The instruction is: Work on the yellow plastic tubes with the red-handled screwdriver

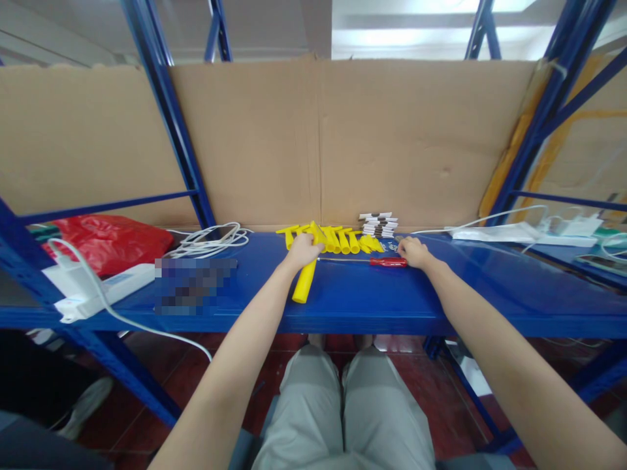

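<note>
My left hand (302,250) is closed around a yellow T-shaped plastic handle (304,283), its round tube end pointing down toward me. Behind it, a row of several similar yellow handles (344,243) lies on the blue shelf. My right hand (415,252) rests at the small metal screws (390,246), fingers bent together; whatever they pinch is too small to make out. Just beside that hand lies a screwdriver (388,262) with a red handle, its shaft pointing left toward the yellow handle. Small flat yellow pieces (371,244) are heaped between the row and the screws.
A stack of white pieces with dark bands (379,225) stands against the cardboard panel (392,143). To the left are a red bag (115,243), coiled white cable (215,241) and a power strip (110,290). Blue posts (179,124) frame the shelf (362,294).
</note>
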Action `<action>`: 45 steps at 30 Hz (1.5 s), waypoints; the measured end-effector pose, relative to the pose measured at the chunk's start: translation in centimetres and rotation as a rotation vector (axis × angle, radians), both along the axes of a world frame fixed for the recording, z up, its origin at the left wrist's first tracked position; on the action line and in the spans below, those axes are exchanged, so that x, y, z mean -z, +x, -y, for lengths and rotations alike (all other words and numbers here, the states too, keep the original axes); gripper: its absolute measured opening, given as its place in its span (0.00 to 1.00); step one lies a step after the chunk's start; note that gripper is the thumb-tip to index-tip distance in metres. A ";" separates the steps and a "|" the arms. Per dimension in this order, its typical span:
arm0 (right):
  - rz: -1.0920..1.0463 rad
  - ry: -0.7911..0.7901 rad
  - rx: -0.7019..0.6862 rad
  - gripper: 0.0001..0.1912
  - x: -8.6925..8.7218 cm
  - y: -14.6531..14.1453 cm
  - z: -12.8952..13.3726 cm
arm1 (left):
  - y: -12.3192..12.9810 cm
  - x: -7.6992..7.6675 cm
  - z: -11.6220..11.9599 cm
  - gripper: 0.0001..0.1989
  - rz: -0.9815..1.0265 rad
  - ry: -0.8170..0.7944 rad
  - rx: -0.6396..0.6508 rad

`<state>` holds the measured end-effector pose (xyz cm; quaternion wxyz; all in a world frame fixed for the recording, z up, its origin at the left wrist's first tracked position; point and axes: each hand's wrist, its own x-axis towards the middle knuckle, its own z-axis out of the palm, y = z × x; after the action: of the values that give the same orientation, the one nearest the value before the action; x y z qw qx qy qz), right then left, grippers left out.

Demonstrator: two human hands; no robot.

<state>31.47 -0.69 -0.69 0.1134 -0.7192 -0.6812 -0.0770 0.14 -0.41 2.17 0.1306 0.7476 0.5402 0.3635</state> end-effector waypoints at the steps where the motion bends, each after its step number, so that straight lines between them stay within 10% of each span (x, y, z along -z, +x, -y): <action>1: 0.005 -0.009 -0.003 0.12 0.0 0.0 0.1 | 0.0 0.0 0.0 0.08 0.000 0.004 0.002; 30: -0.032 0.069 0.035 0.11 0.8 0.8 -0.4 | -0.1 0.0 -0.1 0.08 0.037 0.011 0.054; 45: -0.162 0.114 0.031 0.13 0.7 0.9 -0.9 | 3.2 0.0 0.0 0.09 0.377 -0.182 0.093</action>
<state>32.37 0.26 -1.41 0.2077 -0.7260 -0.6529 -0.0589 3.39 -0.45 2.13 0.3129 0.6757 0.5018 0.4402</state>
